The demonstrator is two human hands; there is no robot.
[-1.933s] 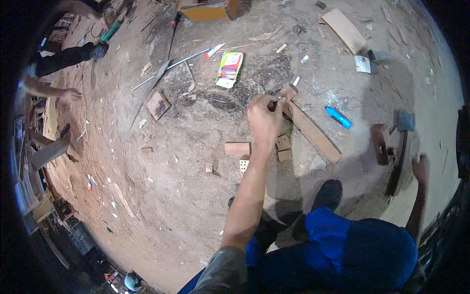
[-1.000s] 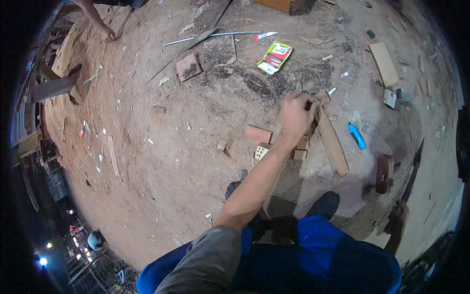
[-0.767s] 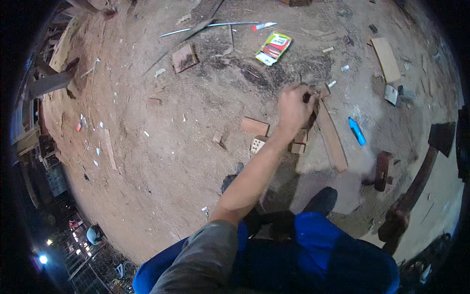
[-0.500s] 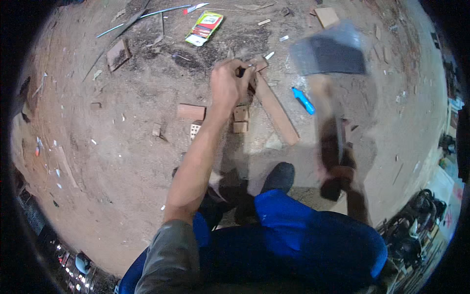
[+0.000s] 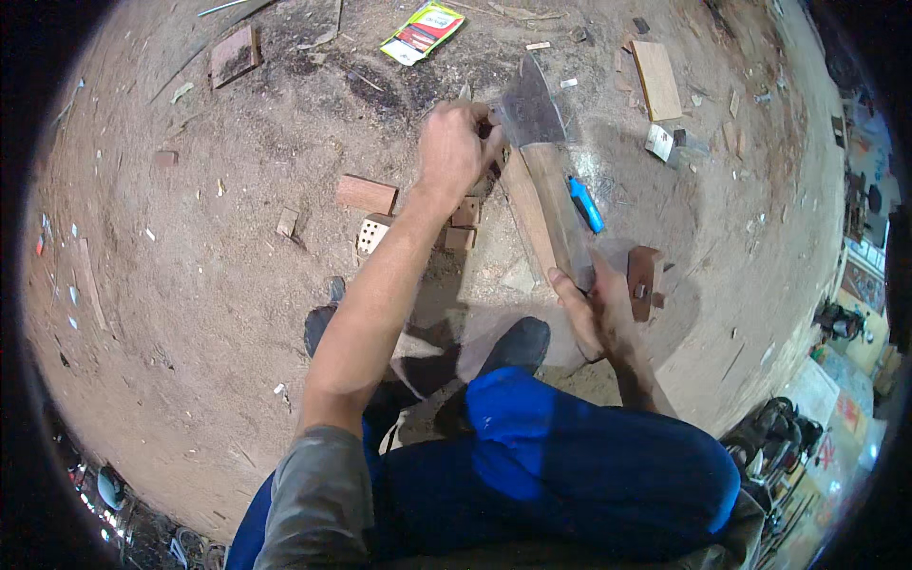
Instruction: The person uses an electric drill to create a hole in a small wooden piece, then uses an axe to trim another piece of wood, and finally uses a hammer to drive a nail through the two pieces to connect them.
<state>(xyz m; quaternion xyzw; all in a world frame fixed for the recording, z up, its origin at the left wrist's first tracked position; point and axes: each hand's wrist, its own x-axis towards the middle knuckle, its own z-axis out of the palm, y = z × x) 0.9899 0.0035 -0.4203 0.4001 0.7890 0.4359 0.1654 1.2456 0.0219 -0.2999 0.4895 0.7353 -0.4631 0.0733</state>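
My right hand (image 5: 608,302) is wrapped around the wooden handle of an axe (image 5: 553,195). Its broad, dark metal blade lies right beside the fingertips of my left hand (image 5: 454,142). The left fingers are pinched together near the far end of a long wooden strip (image 5: 525,204); what they hold is hidden by the hand and the blade. The handle runs alongside the strip on its right, partly over it. To the right of the handle lies a blue marker-like tool (image 5: 586,204).
Near my left forearm lie a reddish wood block (image 5: 367,195), a white block with holes (image 5: 372,232) and small wood pieces (image 5: 460,237). A brown wooden piece (image 5: 644,283) sits right of my right hand. Farther off are a yellow-green packet (image 5: 423,33) and a pale board (image 5: 655,80).
The axe has swung left and down from the right, and its blade is now beside my left fingertips. My left hand has stayed nearly in place, still pinched. The view has shifted slightly.
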